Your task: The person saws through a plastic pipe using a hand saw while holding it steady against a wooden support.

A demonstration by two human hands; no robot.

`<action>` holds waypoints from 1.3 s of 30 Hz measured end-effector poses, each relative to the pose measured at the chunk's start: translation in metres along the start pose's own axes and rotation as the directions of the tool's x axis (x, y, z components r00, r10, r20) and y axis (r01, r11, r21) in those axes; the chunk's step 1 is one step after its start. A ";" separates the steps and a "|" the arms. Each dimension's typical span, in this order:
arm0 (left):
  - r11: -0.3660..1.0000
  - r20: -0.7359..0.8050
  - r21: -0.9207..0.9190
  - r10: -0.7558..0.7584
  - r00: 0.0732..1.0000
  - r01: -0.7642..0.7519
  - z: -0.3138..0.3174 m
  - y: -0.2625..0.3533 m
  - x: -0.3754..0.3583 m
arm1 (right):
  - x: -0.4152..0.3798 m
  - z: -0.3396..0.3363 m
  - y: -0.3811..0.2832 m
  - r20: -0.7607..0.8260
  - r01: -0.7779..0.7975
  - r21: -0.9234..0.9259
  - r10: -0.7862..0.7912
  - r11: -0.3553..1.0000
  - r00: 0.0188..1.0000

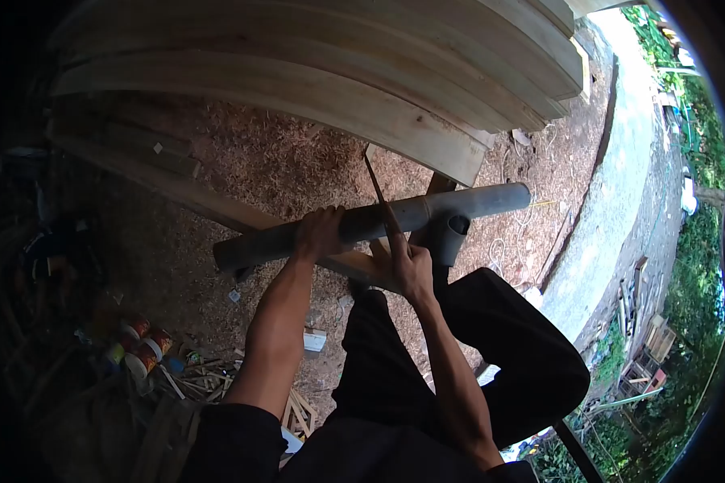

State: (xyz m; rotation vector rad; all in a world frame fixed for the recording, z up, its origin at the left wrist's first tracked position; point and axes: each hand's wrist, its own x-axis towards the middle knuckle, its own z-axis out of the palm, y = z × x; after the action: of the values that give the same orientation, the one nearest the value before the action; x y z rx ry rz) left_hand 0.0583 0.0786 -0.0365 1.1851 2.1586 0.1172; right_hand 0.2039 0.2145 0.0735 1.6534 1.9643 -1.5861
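A long grey plastic pipe [362, 224] with a side-branch fitting [457, 225] lies slantwise in front of me, over wooden beams. My left hand [321, 232] is closed over the pipe, left of its middle. In my right hand [411, 268] is a handsaw [383, 193], seen almost edge-on. Its thin blade crosses the pipe just left of the fitting and points away from me. My fingers hide most of the handle, and whether the teeth have cut into the pipe cannot be made out.
Long wooden boards [322, 72] are stacked across the far side. Beneath the pipe runs a wooden beam [242, 213]. Shavings [274, 153] cover the ground. Tin cans [147, 354] and wood offcuts [209, 378] lie at lower left. My bent knee [532, 338] is close to the fitting.
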 end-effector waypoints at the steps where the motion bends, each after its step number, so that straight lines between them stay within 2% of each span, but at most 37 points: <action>1: 1.000 -0.033 -0.015 0.007 0.999 -0.008 -0.008 -0.002 0.010 | -0.026 -0.013 -0.004 0.003 -0.019 -0.002 0.019 1.000 1.000; 2: 1.000 -0.036 -0.014 0.014 0.999 -0.014 -0.014 -0.005 0.019 | -0.066 -0.028 -0.003 0.014 -0.043 -0.008 0.043 0.999 0.999; 4: 0.994 0.062 -0.102 -0.024 0.998 0.030 -0.014 -0.001 0.011 | -0.119 -0.048 0.007 -0.004 -0.133 -0.044 0.133 0.990 0.991; 7: 0.998 0.088 -0.051 -0.039 0.995 0.044 -0.025 0.004 0.011 | -0.111 -0.041 0.008 -0.020 -0.130 -0.027 0.130 0.991 0.991; 8: 0.998 0.100 -0.048 -0.041 0.994 0.046 -0.021 0.005 0.007 | -0.093 -0.032 0.017 -0.036 -0.064 -0.036 0.063 0.997 0.997; 10: 1.000 0.022 -0.004 -0.028 0.999 0.028 -0.020 0.005 0.008 | -0.054 -0.012 0.021 -0.049 0.016 0.020 -0.015 1.000 0.999; 11: 1.000 0.024 -0.005 -0.025 0.999 0.025 -0.017 0.008 0.006 | -0.040 0.000 0.010 -0.119 0.097 0.047 -0.091 0.994 0.989; 13: 0.998 0.153 -0.020 -0.059 0.987 0.062 -0.021 0.002 0.016 | -0.035 0.004 -0.010 -0.130 0.128 0.022 -0.125 0.991 0.984; 14: 0.998 0.171 -0.024 -0.052 0.984 0.057 -0.014 0.006 0.005 | -0.048 -0.009 -0.013 -0.079 0.049 0.020 -0.047 0.999 0.996; 16: 0.996 0.066 -0.073 -0.051 0.997 0.055 -0.019 0.001 0.009 | -0.069 -0.036 0.005 -0.005 -0.034 -0.010 0.034 0.999 0.999; 17: 0.996 0.065 -0.078 -0.045 0.997 0.050 -0.025 0.001 0.011 | -0.099 -0.052 0.012 0.030 -0.076 0.024 0.076 0.997 0.997; 18: 0.997 0.046 -0.072 -0.007 0.999 0.011 -0.029 0.003 0.006 | -0.129 -0.063 0.017 0.021 -0.136 0.024 0.135 0.990 0.991; 19: 0.998 0.018 -0.065 0.027 0.999 -0.026 -0.030 0.006 0.006 | -0.143 -0.065 0.020 0.000 -0.125 -0.047 0.125 0.991 0.992; 21: 0.999 -0.037 -0.019 0.025 0.999 -0.026 -0.028 0.007 0.008 | -0.137 -0.056 0.017 -0.014 -0.070 0.000 0.070 0.998 0.997; 22: 0.999 -0.071 0.025 0.022 0.997 -0.020 -0.024 0.006 0.005 | -0.108 -0.043 0.019 -0.022 -0.015 -0.015 0.015 1.000 1.000; 23: 0.999 -0.038 0.023 0.023 0.999 -0.022 -0.016 0.008 -0.005 | -0.080 -0.029 0.022 -0.029 0.009 -0.033 -0.010 0.999 1.000; 25: 0.995 0.022 -0.082 -0.046 0.999 0.048 -0.019 0.005 0.008 | -0.033 -0.003 0.004 -0.115 0.153 0.030 -0.149 0.988 0.982; 27: 0.990 0.017 -0.136 -0.033 0.999 0.035 -0.013 0.007 0.009 | 0.011 0.009 -0.022 -0.109 0.125 -0.078 -0.133 0.989 0.985; 28: 0.982 0.015 -0.186 -0.030 0.999 0.032 -0.016 -0.002 0.009 | 0.009 0.011 -0.028 -0.108 0.138 -0.057 -0.144 0.989 0.984; 29: 0.983 0.023 -0.182 -0.024 0.999 0.028 -0.012 -0.005 0.005 | -0.004 0.001 -0.024 -0.069 0.065 -0.050 -0.068 0.997 0.995; 30: 0.994 -0.041 -0.108 0.020 0.999 -0.025 -0.012 -0.001 0.001 | -0.022 -0.012 -0.017 -0.029 -0.012 -0.060 0.010 0.998 1.000; 31: 0.997 -0.121 -0.028 0.063 0.991 -0.066 -0.016 -0.001 0.006 | -0.058 -0.022 -0.002 -0.042 -0.015 -0.050 0.013 0.999 0.999; 33: 0.996 -0.106 -0.064 0.060 0.993 -0.067 -0.021 0.002 0.000 | -0.130 -0.047 0.022 -0.018 -0.109 -0.048 0.108 0.993 0.994; 34: 0.993 -0.109 -0.077 0.078 0.991 -0.086 -0.026 0.002 0.004 | -0.146 -0.052 0.023 -0.018 -0.105 -0.029 0.105 0.994 0.994; 35: 0.993 -0.120 -0.079 0.074 0.990 -0.084 -0.027 0.002 0.010 | -0.145 -0.051 0.017 -0.038 -0.110 -0.068 0.107 0.992 0.993; 37: 0.999 -0.035 0.005 0.039 0.999 -0.039 -0.022 0.002 0.010 | -0.106 -0.035 0.023 -0.042 -0.080 -0.038 0.078 0.996 0.996; 39: 1.000 -0.007 -0.016 0.004 1.000 -0.004 -0.015 0.003 0.005 | -0.050 -0.010 0.018 -0.061 0.048 -0.016 -0.049 0.999 0.997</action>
State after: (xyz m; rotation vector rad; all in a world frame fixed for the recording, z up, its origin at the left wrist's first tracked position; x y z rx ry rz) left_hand 0.0500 0.0876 -0.0257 1.1813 2.1580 0.1404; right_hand 0.2428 0.1870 0.0998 1.6812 2.0556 -1.5505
